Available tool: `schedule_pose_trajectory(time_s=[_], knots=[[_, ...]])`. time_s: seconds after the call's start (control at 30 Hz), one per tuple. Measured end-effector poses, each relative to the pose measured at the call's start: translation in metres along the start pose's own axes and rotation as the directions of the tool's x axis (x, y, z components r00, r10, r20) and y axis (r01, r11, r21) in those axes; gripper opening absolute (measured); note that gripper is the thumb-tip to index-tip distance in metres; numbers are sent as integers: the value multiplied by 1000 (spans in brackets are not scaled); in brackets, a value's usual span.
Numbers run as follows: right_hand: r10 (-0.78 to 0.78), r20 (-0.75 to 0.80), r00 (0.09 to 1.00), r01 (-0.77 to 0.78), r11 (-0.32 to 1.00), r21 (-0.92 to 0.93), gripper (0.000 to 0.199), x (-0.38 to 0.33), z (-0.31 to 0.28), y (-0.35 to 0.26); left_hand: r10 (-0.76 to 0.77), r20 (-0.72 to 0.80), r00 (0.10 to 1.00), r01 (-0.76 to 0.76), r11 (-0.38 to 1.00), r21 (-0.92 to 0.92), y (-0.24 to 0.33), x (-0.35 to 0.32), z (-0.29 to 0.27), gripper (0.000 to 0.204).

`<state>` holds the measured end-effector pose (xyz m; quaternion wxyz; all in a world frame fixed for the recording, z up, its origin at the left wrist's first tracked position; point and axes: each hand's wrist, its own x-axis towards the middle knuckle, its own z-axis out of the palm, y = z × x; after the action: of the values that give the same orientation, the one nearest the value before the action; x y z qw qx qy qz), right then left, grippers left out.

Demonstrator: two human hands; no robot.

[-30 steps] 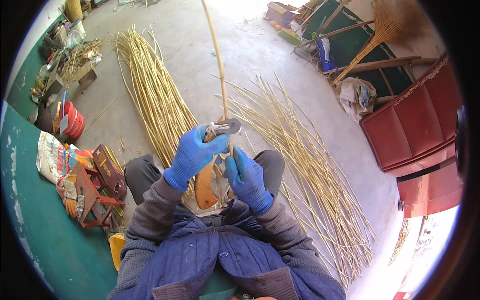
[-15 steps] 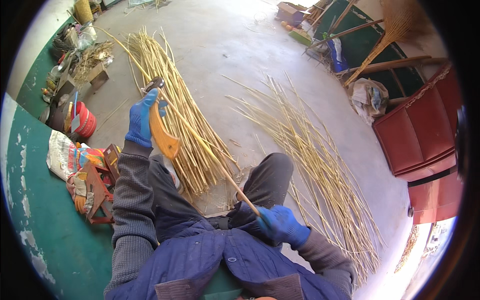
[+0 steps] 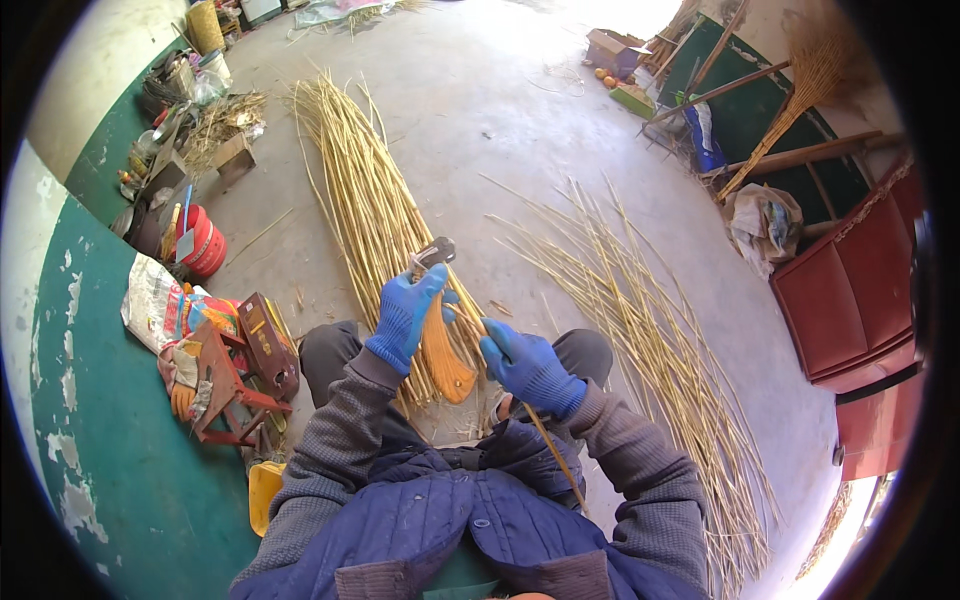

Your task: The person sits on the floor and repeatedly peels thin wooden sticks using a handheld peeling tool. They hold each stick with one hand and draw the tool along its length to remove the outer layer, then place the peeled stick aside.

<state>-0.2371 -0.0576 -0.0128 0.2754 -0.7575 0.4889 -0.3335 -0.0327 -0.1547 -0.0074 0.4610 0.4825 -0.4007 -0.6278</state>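
Blue-gloved, my left hand [image 3: 405, 318] clasps a wood-handled tool [image 3: 446, 362] over the bundle [image 3: 362, 195]; at the bundle's right, my right hand [image 3: 532, 368] grips one stalk [image 3: 554, 450]. Scraping, I judge; the next move wants a steady pull.

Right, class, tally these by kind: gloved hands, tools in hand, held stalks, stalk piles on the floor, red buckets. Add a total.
Blue-gloved hands: 2 (left hand, right hand)
Wooden-handled tool in hand: 1
Held stalk: 1
Stalk piles: 2 (left pile, right pile)
Red bucket: 1
Total: 7
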Motion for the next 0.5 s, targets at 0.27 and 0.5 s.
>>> schedule_pose_trajectory(time_s=[0.27, 0.5], knots=[[-42, 360, 932, 130, 966, -222, 33, -154, -40, 0, 213, -257, 942, -212, 977, 33, 53, 89, -181, 45], [128, 318, 939, -107, 991, -83, 43, -142, -61, -4, 140, -271, 952, -122, 989, 81, 42, 70, -162, 51]])
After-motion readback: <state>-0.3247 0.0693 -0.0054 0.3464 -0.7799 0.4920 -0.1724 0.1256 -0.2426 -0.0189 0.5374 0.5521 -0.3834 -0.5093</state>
